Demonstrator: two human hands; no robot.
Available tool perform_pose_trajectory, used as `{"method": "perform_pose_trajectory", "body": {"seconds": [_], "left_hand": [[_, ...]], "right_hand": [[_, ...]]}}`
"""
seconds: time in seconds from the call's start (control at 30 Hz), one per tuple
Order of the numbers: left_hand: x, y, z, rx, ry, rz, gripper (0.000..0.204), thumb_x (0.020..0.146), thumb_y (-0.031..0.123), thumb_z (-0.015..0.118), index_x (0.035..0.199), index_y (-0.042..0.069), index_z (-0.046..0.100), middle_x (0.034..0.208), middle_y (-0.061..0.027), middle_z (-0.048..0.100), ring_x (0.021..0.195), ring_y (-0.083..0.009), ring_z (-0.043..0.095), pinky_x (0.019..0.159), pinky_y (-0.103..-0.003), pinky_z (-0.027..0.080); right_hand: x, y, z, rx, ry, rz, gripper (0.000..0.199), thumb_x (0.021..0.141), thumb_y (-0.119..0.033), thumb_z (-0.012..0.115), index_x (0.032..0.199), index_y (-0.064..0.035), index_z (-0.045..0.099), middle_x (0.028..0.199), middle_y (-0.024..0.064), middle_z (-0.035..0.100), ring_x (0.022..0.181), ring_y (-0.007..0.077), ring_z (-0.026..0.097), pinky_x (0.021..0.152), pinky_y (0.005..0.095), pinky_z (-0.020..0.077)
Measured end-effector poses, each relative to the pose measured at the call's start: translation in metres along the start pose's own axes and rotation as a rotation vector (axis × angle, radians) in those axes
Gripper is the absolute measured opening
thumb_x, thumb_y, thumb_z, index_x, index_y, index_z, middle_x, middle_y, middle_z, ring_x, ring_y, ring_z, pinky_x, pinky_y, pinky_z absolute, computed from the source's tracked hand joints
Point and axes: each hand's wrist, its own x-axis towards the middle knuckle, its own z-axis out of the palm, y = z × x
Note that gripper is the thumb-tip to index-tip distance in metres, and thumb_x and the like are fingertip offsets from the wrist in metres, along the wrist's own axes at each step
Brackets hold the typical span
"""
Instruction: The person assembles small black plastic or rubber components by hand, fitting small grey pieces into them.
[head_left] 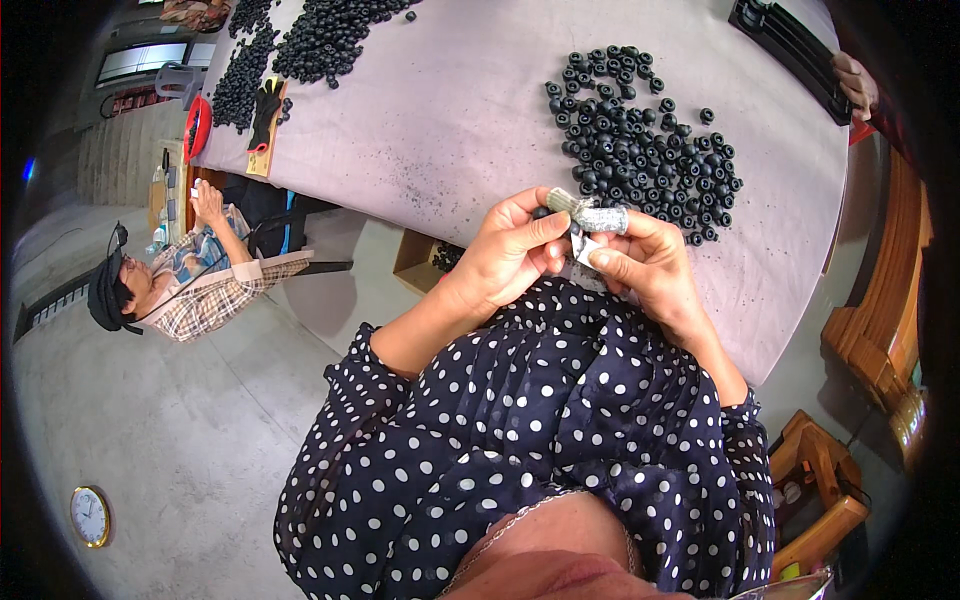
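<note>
Black piece held between two hands above the near table edge; mostly covered

The black piece (pixel 577 229) is located at the fingertips, in front of the wearer's chest. Visible portion: small, dark, without clear outline. The left hand (pixel 512 250) is closed on it, thumb against forefinger. The right hand (pixel 648 265) pinches a pale tool (pixel 588 252), flat and pointed, its tip near the piece; contact cannot be confirmed. Both forefingers wear grey-white wraps (pixel 605 220), rumpled and dirty.

Like pieces in the pile (pixel 640 150) beyond the hands are black, rounded and lightly shiny, many showing a ringed hollow. They lie at mixed angles on the mauve table (pixel 440 120), which carries dark specks.

Obscured: most of the held piece, behind the fingers; the rear of the tool, under the right thumb. A second dark spot shows between left thumb and forefinger; whether it is the same piece cannot be told. The box (pixel 412 262) under the table is partly hidden by the table edge. Farther heaps (pixel 325 40) are cut off at the top. At upper right, another person's hand (pixel 857 85) touches a black tray (pixel 790 55); the rest of that person is largely out of view.
</note>
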Motion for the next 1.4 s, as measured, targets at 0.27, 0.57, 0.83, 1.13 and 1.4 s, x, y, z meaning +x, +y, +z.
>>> {"method": "perform_pose_trajectory", "body": {"seconds": [0.27, 0.57, 0.83, 1.13, 1.4], "left_hand": [[0.0010, 0.0018, -0.0005, 0.008, -0.019, -0.005, 0.014, 0.085, 0.010, 0.059, 0.098, 0.008, 0.055, 0.078, -0.0014, 0.058, 0.059, -0.0066, 0.051, 0.053, -0.020, 0.043], [0.0023, 0.0002, -0.0013, -0.040, -0.020, -0.025, 0.013, 0.085, 0.010, 0.059, 0.098, 0.008, 0.055, 0.076, -0.0012, 0.057, 0.058, -0.0068, 0.052, 0.053, -0.020, 0.044], [0.0017, 0.0003, -0.0002, -0.040, 0.000, -0.030, 0.011, 0.085, 0.009, 0.058, 0.096, 0.008, 0.056, 0.076, -0.0015, 0.058, 0.059, -0.0069, 0.052, 0.052, -0.020, 0.045], [0.0016, -0.0006, -0.0035, -0.027, -0.029, -0.011, 0.011, 0.085, 0.009, 0.058, 0.096, 0.007, 0.056, 0.079, -0.0034, 0.059, 0.059, -0.0074, 0.053, 0.052, -0.021, 0.046], [0.0016, 0.0012, -0.0082, -0.072, -0.128, 0.002, 0.015, 0.086, 0.011, 0.056, 0.100, 0.005, 0.056, 0.089, -0.0050, 0.059, 0.064, -0.0084, 0.054, 0.055, -0.022, 0.047]], "right_hand": [[0.0016, 0.0008, -0.0028, 0.005, -0.013, -0.003, 0.028, 0.079, -0.001, 0.063, 0.106, 0.0016, 0.058, 0.078, -0.0034, 0.056, 0.059, 0.0011, 0.048, 0.047, 0.0148, 0.0375], [0.0015, -0.0002, -0.0012, -0.004, 0.004, -0.017, 0.028, 0.078, -0.001, 0.064, 0.106, 0.0009, 0.058, 0.077, -0.0041, 0.055, 0.058, 0.0013, 0.048, 0.047, 0.0150, 0.0377], [0.0008, -0.0014, -0.0028, 0.026, -0.014, 0.013, 0.028, 0.078, -0.001, 0.064, 0.106, 0.0006, 0.058, 0.078, -0.0035, 0.057, 0.060, 0.0002, 0.049, 0.047, 0.0139, 0.0371], [0.0016, -0.0009, -0.0021, 0.000, -0.004, -0.004, 0.028, 0.079, -0.001, 0.063, 0.106, 0.0016, 0.058, 0.080, -0.0024, 0.058, 0.059, 0.0019, 0.049, 0.048, 0.0146, 0.0384], [0.0011, 0.0012, 0.0008, 0.065, 0.002, -0.031, 0.023, 0.080, -0.001, 0.062, 0.103, 0.0010, 0.059, 0.080, -0.0010, 0.059, 0.055, 0.0016, 0.046, 0.045, 0.0159, 0.0354]]}}
